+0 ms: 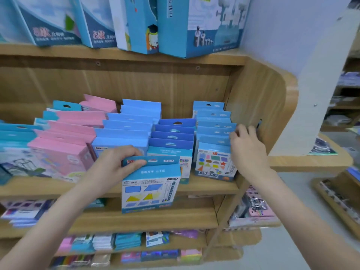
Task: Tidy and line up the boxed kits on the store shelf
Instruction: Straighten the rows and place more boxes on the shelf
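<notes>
**Q:** How many hands and rows of boxed kits appear?

**A:** Two hands. The left hand [115,164] grips one blue kit box [151,185] at centre frame, thumb and fingers curled round its hang-tab. The right hand [247,151], at right of centre, has its fingers bent onto the side of the rightmost row [214,131]; whether they pinch a box or only press it cannot be told. On the middle shelf [204,189] stand at least five rows: a teal row [15,133] at far left, a pink row [74,129], a light-blue row [128,127], a dark-blue row [173,135] showing four tabs, and the rightmost row, about six boxes deep.

**Q:** How does the held box lie?

**A:** Upright, long axis vertical, tab uppermost, printed face toward the camera. It hangs in front of the shelf edge, just before the dark-blue row.

**Q:** And above?

**A:** Four large blue cartons [204,26] stand along the top of the frame, on the upper shelf.
</notes>
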Motion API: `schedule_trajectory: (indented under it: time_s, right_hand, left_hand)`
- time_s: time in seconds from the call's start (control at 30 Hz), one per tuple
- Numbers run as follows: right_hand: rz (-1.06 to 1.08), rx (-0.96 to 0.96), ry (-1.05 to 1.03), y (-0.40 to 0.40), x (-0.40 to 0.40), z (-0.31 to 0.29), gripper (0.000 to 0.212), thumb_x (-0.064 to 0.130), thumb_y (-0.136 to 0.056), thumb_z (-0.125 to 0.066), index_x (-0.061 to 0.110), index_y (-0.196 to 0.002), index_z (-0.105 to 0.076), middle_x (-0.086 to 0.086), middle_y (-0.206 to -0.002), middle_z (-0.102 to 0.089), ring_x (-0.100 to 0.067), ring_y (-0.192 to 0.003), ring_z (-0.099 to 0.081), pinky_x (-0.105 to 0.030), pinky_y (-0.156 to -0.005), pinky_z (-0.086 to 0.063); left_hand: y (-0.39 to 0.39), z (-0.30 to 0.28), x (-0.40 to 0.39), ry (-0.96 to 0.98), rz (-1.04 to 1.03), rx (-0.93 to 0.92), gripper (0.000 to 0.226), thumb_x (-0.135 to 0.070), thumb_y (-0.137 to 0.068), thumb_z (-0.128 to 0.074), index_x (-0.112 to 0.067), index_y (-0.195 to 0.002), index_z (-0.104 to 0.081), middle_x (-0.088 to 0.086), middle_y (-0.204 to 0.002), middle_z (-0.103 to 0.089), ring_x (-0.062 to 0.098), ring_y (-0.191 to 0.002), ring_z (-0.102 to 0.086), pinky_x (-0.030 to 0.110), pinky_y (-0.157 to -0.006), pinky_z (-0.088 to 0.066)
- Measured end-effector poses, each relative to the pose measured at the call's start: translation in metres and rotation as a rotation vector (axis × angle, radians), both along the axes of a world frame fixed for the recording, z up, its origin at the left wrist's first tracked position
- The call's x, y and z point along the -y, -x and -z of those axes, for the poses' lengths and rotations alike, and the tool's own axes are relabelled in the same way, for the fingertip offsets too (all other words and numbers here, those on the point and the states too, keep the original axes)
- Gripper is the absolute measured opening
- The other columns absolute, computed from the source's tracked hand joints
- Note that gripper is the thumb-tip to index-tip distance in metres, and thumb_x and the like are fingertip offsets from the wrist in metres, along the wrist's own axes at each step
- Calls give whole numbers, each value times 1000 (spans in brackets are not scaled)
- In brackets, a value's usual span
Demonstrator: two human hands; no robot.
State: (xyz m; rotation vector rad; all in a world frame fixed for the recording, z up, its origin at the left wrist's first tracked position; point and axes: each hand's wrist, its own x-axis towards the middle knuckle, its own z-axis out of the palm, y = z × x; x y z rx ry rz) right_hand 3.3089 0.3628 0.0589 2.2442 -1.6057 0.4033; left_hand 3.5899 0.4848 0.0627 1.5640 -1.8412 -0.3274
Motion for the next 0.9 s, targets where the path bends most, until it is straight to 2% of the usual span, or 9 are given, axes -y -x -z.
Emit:
schedule_trajectory:
  time_s: [0.1, 0.2, 0.3, 0.4, 0.5, 0.6, 0.73, 0.83, 0.9]
  right_hand:
    - [-1, -64, 65, -6, 3, 4, 34, -12, -47, -73, -8, -78, -61, -26, -82, -59, -42, -77, -57, -43, -57, -50]
    - [-16, -30, 89, -3, 0, 6, 44, -10, -56, -71, -6, -98, -58, -26, -96, -58, -43, -84, -55, -45, -67, -49]
    - [-56, -8, 121, 5, -6, 10, 47, -9, -58, -70, -4, -103, -56, -25, -100, -58, -43, -86, -55, -46, -68, -49]
    - [-172, 114, 98, 5, -16, 8, 44, -4, -70, -68, -2, -111, -55, -22, -110, -55, -41, -95, -52, -47, -75, -47]
    - [-455, 447, -196, -17, -43, -6, 48, 26, -86, -60, 14, -130, -43, 2, -124, -43, -15, -114, -42, -29, -92, -38]
    - [-702, 504, -616, -69, -73, -15, 77, 51, -74, -64, 41, -137, -21, 20, -130, -36, 6, -107, -44, -22, -87, -44]
    - [-837, 467, -814, -142, -97, -9, 79, 42, -72, -73, 65, -120, -14, 24, -113, -53, 0, -93, -58, -25, -76, -52]
    - [-914, 443, -790, -202, -112, -2, 54, 36, -76, -72, 55, -106, -32, 22, -103, -59, 1, -90, -58, -28, -73, -52]
    - [-941, 423, -761, -249, -125, 3, 45, 34, -78, -71, 48, -104, -36, 18, -102, -60, 0, -88, -57, -28, -73, -51]
  left_hand:
    - [1, 10, 2, -38, 8, -29, 14, -46, -77, -51, -33, -74, -55, -33, -85, -59, -2, -78, -58, 13, -56, -41]
    - [6, 12, 1, -30, -1, -67, 19, -47, -84, -56, -29, -75, -56, -20, -74, -62, -3, -78, -58, 17, -55, -44]
    - [5, 11, 1, -53, -55, -76, 11, -30, -86, -57, -31, -76, -53, -18, -78, -61, -8, -75, -58, 17, -52, -46]
    - [2, 12, -4, -72, -88, -84, 12, -28, -88, -57, -31, -76, -53, -17, -77, -61, -10, -71, -58, 14, -50, -44]
    - [-7, 12, -14, -64, -86, -118, 17, -42, -84, -55, -28, -76, -55, -14, -71, -62, -3, -68, -59, 16, -52, -42]
    - [-25, 9, -34, -47, -35, -149, 20, -45, -84, -57, -28, -75, -56, -17, -73, -60, 3, -67, -55, 16, -54, -38]
    - [-65, 6, -72, -24, -98, -201, 14, -33, -89, -56, -27, -76, -57, -15, -75, -60, 4, -61, -53, 13, -50, -34]
    - [-113, 10, -108, 12, -216, -211, 22, -42, -84, -54, -21, -80, -62, -4, -75, -62, 13, -64, -57, 23, -50, -40]
    - [-155, 18, -132, 52, -323, -241, 12, -33, -89, -56, -24, -87, -63, -4, -84, -63, 18, -70, -60, 32, -53, -48]
